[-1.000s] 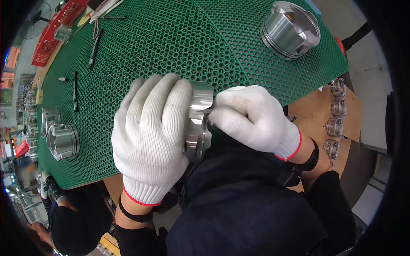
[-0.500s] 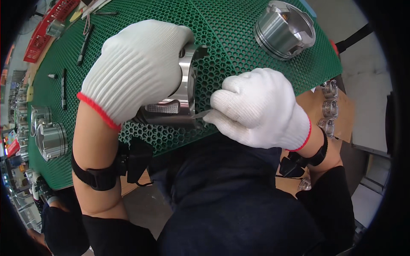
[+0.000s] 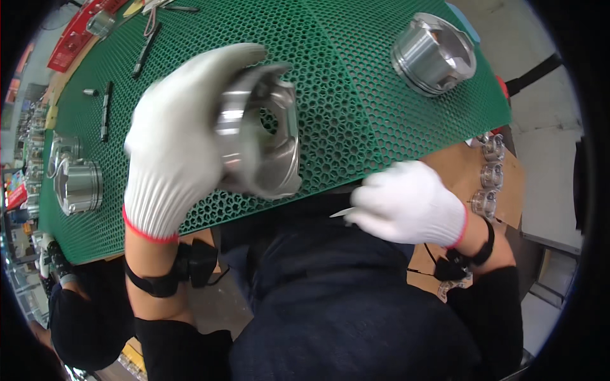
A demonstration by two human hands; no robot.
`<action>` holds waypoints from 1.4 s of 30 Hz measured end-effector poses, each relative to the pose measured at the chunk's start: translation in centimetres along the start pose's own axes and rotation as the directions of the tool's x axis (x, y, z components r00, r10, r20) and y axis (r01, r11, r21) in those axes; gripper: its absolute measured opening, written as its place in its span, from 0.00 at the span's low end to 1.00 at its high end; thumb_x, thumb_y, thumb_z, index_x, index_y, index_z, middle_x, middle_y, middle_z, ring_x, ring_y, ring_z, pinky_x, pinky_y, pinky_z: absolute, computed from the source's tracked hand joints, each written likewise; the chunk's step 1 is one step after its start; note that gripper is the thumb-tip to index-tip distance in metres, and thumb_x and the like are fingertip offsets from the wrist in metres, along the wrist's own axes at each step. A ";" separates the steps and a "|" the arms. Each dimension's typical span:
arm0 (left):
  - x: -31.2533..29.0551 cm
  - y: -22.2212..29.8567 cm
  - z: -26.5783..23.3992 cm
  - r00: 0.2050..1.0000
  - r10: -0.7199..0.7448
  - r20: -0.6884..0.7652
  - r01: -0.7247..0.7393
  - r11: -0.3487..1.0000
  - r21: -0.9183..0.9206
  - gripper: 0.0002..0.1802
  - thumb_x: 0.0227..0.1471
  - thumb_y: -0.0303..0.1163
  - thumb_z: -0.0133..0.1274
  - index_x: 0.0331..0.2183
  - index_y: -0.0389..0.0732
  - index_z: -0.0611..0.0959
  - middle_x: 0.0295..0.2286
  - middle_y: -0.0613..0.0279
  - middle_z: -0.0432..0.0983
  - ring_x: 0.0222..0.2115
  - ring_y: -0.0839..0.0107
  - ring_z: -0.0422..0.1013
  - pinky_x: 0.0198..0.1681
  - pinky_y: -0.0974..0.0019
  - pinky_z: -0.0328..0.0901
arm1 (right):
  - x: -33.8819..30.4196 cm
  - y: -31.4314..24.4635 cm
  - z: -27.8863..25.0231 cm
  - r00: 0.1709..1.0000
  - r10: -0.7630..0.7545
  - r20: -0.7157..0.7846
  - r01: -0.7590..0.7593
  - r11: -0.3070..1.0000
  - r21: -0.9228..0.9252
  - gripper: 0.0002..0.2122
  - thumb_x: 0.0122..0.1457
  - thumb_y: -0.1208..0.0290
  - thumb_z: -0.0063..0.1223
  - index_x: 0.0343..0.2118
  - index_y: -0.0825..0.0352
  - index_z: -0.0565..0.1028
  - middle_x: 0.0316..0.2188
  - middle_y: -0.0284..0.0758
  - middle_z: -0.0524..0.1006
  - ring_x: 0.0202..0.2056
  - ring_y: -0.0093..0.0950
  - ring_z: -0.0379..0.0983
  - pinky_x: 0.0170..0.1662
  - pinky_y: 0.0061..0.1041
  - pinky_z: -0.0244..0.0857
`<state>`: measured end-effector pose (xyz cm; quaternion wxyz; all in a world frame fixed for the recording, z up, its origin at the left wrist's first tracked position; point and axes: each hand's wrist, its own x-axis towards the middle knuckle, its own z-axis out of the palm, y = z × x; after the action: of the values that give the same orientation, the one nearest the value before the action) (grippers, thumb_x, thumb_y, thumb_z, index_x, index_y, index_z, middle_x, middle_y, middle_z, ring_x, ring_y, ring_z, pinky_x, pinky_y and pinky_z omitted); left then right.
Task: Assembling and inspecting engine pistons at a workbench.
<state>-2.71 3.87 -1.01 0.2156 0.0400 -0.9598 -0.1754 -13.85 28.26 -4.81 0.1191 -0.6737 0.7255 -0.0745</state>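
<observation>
My left hand [image 3: 171, 133], in a white knit glove with a red cuff, grips a silver engine piston [image 3: 287, 162] by its left side. The piston is tilted over the green mat, its hollow open end to the right and a round pin hole showing through. Hand and piston are blurred by motion. Apart from it, past the mat's near edge, my gloved right hand [image 3: 410, 203] is closed around a thin pale blade [image 3: 341, 213]. Only the blade's tip sticks out to the left; the rest is hidden in the fingers.
Another piston [image 3: 429, 57] stands at the far right of the green honeycomb mat [image 3: 330, 101]. More pistons [image 3: 81, 186] are at the left edge, near two dark pens [image 3: 106, 111]. A red basket [image 3: 73, 44] lies far left. Several pistons [image 3: 492, 175] sit on cardboard at right.
The piston has turned in my left hand, so its hollow end now shows. My right hand has drawn back from it, down and to the right, with the blade.
</observation>
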 end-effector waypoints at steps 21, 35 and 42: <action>-8.0 -6.5 3.1 0.871 -0.454 -0.187 0.361 0.851 -0.382 0.36 0.42 0.35 0.65 0.53 0.38 0.71 0.48 0.49 0.73 0.47 0.59 0.71 0.52 0.60 0.66 | -1.3 0.3 2.3 0.934 0.173 0.314 -0.316 -0.011 0.949 0.12 0.55 0.70 0.46 0.30 0.73 0.79 0.25 0.36 0.79 0.20 0.17 0.68 0.23 0.16 0.63; -0.5 5.2 3.3 0.987 0.156 0.041 -0.160 0.908 0.388 0.26 0.37 0.28 0.54 0.44 0.38 0.77 0.43 0.56 0.74 0.46 0.58 0.72 0.50 0.55 0.66 | 3.1 1.6 0.3 0.897 0.441 -0.029 -0.088 0.242 0.966 0.13 0.61 0.64 0.49 0.31 0.70 0.78 0.18 0.29 0.72 0.22 0.16 0.66 0.26 0.21 0.62; 2.0 5.6 3.5 0.986 0.106 0.129 -0.145 0.928 0.343 0.22 0.40 0.34 0.56 0.42 0.40 0.78 0.42 0.56 0.77 0.42 0.53 0.73 0.46 0.57 0.66 | 2.8 1.9 1.4 0.880 0.177 -0.441 0.157 0.768 0.620 0.07 0.50 0.69 0.57 0.23 0.67 0.76 0.16 0.39 0.71 0.19 0.38 0.71 0.23 0.32 0.64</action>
<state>-6.06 9.87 -1.17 0.1632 0.0069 -0.9865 0.0109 -15.43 25.69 -6.84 0.1600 -0.5490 0.6661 -0.4789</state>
